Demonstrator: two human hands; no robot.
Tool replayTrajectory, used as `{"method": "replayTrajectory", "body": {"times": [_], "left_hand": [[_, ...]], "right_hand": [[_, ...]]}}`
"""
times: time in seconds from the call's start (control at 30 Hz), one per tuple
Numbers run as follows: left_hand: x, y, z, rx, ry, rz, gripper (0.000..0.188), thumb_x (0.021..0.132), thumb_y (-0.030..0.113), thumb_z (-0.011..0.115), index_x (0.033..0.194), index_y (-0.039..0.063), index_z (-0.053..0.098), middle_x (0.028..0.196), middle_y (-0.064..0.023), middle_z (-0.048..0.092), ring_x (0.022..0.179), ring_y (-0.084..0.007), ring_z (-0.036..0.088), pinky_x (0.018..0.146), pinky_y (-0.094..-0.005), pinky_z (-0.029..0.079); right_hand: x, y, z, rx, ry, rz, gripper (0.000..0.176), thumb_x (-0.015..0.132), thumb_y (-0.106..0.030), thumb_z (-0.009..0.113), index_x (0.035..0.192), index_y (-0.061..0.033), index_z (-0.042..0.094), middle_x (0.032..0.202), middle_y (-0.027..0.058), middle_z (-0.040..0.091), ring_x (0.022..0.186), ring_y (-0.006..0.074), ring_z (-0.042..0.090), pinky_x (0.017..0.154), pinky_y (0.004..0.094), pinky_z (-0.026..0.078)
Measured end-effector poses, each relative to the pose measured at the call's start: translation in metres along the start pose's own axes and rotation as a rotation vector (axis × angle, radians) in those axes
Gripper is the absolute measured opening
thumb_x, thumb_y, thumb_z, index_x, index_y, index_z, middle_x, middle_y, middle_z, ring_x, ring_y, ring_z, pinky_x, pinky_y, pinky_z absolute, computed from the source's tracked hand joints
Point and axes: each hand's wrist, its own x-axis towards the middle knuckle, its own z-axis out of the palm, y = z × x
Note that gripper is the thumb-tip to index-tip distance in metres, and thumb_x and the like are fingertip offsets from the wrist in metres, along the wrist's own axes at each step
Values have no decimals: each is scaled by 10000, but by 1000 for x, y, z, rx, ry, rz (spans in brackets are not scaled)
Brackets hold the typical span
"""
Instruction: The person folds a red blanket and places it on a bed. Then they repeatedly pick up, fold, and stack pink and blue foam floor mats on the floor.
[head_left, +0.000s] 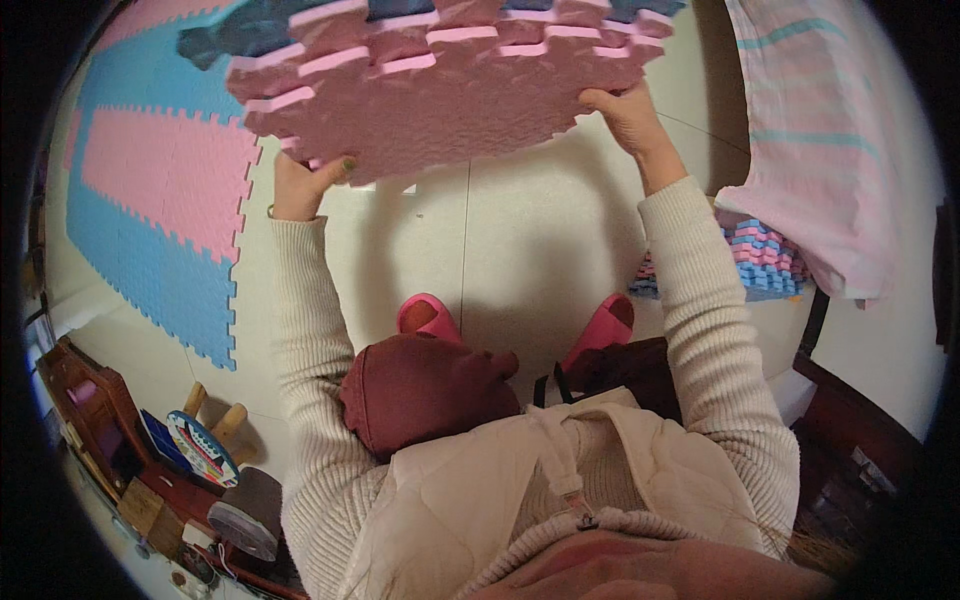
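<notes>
Between both hands I hold a stack of interlocking foam floor tiles (442, 112), raised above the tiled floor at the top of the head view. The nearest tile is pink, with more pink edges and some blue behind it. My left hand (304, 184) grips the lower left corner, thumb on the near face. My right hand (630, 116) grips the right edge, its thumb also on the near face. The fingers of both hands are mostly hidden behind the tiles. The far side of the stack is cut off by the frame's top.
A joined pink and blue foam mat (161, 172) covers the floor at left. At right, more stacked foam tiles (765, 259) sit beside a striped cloth (817, 142). A small round stool (202, 448) lies tipped at lower left near dark wooden furniture (97, 397).
</notes>
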Motion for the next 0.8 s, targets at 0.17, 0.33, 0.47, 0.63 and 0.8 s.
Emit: {"method": "replayTrajectory", "body": {"times": [0.17,0.33,0.47,0.63,0.8], "left_hand": [[9,13,15,-154,118,349,857,550,264,864,1241,5,429,1127,-109,545,1021,-200,541,847,-338,475],[2,17,22,-188,98,374,1061,469,417,870,1312,14,366,1255,-160,485,1156,-264,483,966,-396,415],[-2,20,23,-201,84,331,1061,464,394,881,1312,17,366,1235,-174,501,1162,-278,483,969,-398,416],[-8,15,21,-238,62,277,1043,466,344,890,1309,16,370,1236,-173,505,1134,-269,511,961,-387,423],[-13,12,24,-244,62,242,740,524,216,878,1139,13,521,1089,-108,576,1047,-201,545,887,-326,446]], "right_hand": [[-6,-10,-2,-46,-71,-123,733,591,-127,826,1208,-43,439,1102,71,553,979,182,556,815,312,491],[-8,-26,4,-102,-109,-236,1054,529,-324,850,1389,-143,266,1304,131,446,1114,202,495,929,329,412],[-5,-56,13,-387,-65,-478,1092,490,-380,850,1382,-134,269,1319,110,440,1236,257,394,1040,427,289],[-15,-98,37,-953,-170,-846,1102,480,-392,836,1390,-152,262,1322,117,437,1256,264,375,1054,494,240],[-21,-95,95,-1478,-283,-706,1031,536,-373,807,1395,-199,262,1298,121,451,1257,267,377,1039,545,231]]}}
